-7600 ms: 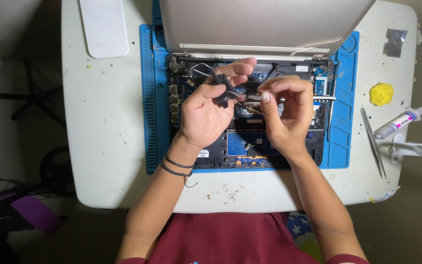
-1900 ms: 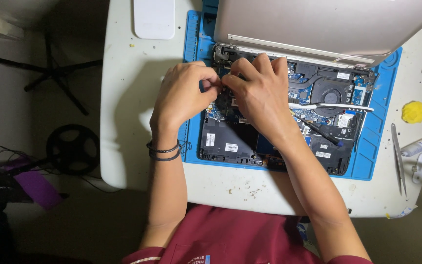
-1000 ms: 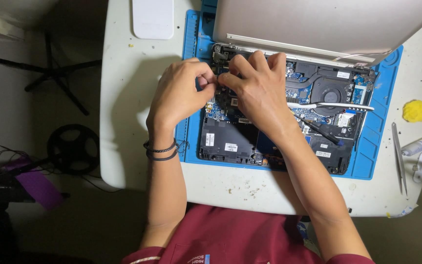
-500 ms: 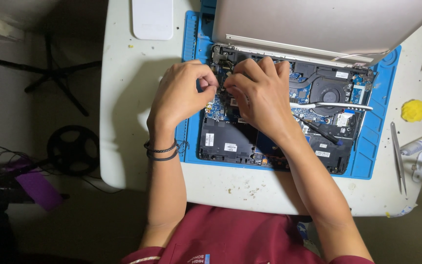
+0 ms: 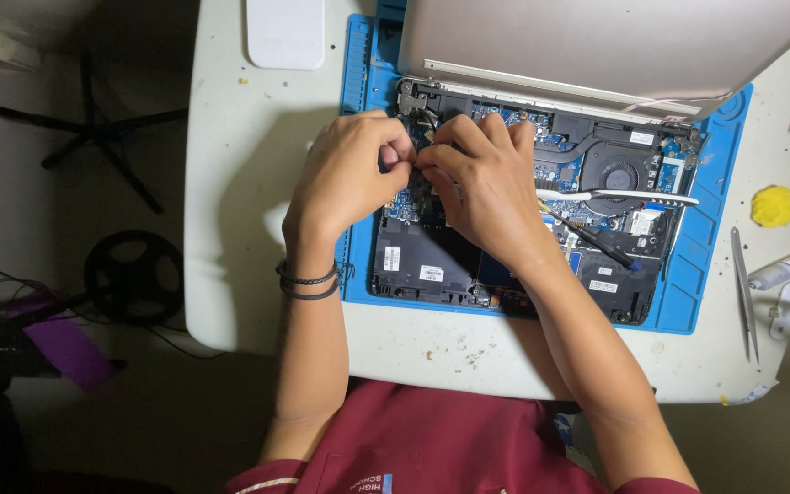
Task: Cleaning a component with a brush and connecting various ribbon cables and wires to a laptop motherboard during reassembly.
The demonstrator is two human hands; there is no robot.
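White worktop point(image 5: 258, 274) with blue mat point(image 5: 708, 274); opened laptop point(image 5: 596, 183) on it, lid cut off at far edge. Left hand point(image 5: 345, 178) and right hand point(image 5: 482, 183) meet over laptop's far-left corner, fingers pinched together; what they grip is hidden. Tweezers point(image 5: 742, 293) lie right.

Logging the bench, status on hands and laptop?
Left hand and right hand pinching together over the opened laptop, upper-left corner. Held part hidden. Black tool lying inside.

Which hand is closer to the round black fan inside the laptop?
Right. The right hand lies just left of the fan; the left hand is farther away, beyond the right hand at the laptop's left edge.
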